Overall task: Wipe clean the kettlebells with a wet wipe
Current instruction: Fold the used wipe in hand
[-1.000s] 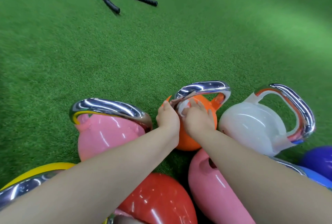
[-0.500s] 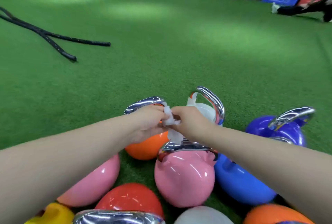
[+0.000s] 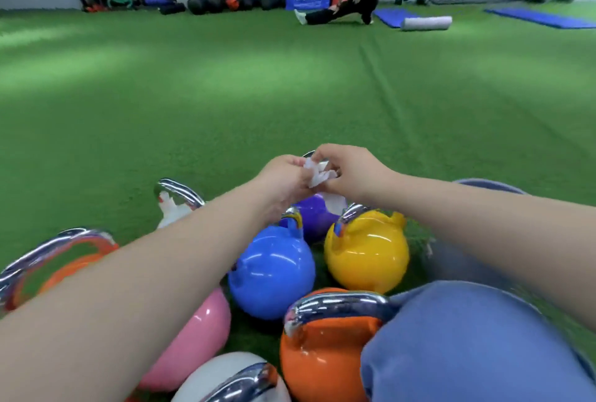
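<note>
head: both hands, left hand (image 3: 283,176), right hand (image 3: 350,169), pinch crumpled wet wipe (image 3: 317,172), hanging down.

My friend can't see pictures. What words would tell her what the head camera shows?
Two bare hands, the left hand and the right hand, pinch a crumpled white wet wipe between them above a cluster of shiny kettlebells on green turf. A blue kettlebell, a yellow kettlebell and an orange kettlebell sit nearest.

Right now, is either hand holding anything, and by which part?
Both hands hold the white wet wipe: the left hand and right hand each pinch an opposite side of the crumpled sheet, above the purple kettlebell.
</note>
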A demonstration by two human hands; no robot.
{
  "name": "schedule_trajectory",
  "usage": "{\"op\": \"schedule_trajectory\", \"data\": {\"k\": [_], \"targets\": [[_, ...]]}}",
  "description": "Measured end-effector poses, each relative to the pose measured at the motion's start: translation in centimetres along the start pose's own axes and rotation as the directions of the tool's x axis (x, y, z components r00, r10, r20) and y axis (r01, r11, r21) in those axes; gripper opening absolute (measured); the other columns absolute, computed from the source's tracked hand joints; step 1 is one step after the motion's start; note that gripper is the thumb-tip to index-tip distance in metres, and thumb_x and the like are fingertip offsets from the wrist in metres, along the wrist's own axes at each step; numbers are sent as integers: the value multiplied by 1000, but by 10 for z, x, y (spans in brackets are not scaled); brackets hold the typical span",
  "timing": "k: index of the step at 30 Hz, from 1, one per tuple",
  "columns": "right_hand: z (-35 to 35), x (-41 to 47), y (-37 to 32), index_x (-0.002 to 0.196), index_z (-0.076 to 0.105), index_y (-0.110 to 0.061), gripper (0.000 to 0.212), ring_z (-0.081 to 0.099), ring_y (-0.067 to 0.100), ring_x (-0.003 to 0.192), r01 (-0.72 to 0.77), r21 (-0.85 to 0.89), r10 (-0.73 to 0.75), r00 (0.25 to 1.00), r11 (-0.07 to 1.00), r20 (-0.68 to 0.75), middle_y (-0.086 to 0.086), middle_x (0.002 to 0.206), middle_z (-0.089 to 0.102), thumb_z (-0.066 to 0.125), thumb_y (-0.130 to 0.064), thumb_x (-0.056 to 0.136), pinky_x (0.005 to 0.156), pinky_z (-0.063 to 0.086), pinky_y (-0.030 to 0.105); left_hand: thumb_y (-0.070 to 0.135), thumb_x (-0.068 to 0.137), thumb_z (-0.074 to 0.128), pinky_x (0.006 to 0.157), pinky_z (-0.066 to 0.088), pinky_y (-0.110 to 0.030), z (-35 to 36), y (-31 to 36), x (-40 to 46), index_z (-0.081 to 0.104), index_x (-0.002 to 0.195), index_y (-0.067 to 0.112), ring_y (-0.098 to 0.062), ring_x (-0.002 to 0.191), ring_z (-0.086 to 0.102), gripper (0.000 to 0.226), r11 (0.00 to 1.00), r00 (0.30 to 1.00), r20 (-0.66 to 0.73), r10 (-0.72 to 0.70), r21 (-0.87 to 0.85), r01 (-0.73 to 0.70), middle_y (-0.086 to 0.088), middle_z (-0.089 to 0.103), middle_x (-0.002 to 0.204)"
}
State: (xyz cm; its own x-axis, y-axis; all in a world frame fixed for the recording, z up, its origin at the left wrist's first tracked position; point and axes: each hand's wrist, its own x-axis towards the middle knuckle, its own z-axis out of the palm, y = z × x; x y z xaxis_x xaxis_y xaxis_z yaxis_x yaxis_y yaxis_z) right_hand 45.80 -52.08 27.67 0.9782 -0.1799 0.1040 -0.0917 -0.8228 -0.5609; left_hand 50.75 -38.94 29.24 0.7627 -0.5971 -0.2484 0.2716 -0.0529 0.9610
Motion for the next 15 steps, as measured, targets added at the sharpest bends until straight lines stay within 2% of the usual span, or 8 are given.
{"op": "schedule_trajectory", "data": {"k": [3, 6, 9, 12, 15], "targets": [[-35, -29, 45, 102, 66, -13, 21, 59, 28, 85, -93, 28, 94, 995, 995, -30, 15, 95, 68, 65, -19, 83, 78, 48, 29, -10, 89, 45, 47, 50, -15, 63, -17, 23, 53, 81, 9, -4, 46, 60, 21, 997, 998, 62, -17, 83, 12, -6, 62, 71], [-65, -60, 97, 89, 68, -15, 9, 49, 17, 73, -195, 58, 201, 972, 979, -118, 11, 78, 62, 64, -12, 82, 55, 36, 16, -2, 90, 49, 55, 46, -19, 123, -33, 40, 54, 84, 11, -13, 62, 54, 16, 981, 986, 153, -62, 192, 32, -11, 58, 82], [-80, -81, 148, 78, 63, -20, 12, 46, 16, 67, -301, 105, 316, 931, 948, -181, 4, 72, 58, 59, -9, 82, 48, 30, 15, 0, 93, 48, 55, 41, -19, 168, -41, 48, 53, 86, 14, -13, 66, 46, 17, 959, 966, 240, -102, 282, 31, -9, 52, 83], [-92, -103, 199, 75, 63, -19, 13, 45, 19, 61, -439, 160, 467, 839, 884, -278, 2, 63, 54, 56, -14, 85, 49, 31, 26, 0, 95, 45, 57, 39, -18, 196, -48, 54, 49, 103, 14, -10, 67, 46, 17, 929, 954, 275, -124, 371, 14, -2, 53, 81], [-99, -122, 247, 77, 63, -19, 18, 48, 22, 64, -610, 179, 632, 706, 772, -319, 0, 63, 53, 49, -13, 87, 49, 32, 24, 7, 93, 51, 73, 44, -25, 208, -59, 63, 54, 96, 18, -11, 80, 53, 12, 877, 953, 275, -129, 481, -20, -4, 59, 99]]}}
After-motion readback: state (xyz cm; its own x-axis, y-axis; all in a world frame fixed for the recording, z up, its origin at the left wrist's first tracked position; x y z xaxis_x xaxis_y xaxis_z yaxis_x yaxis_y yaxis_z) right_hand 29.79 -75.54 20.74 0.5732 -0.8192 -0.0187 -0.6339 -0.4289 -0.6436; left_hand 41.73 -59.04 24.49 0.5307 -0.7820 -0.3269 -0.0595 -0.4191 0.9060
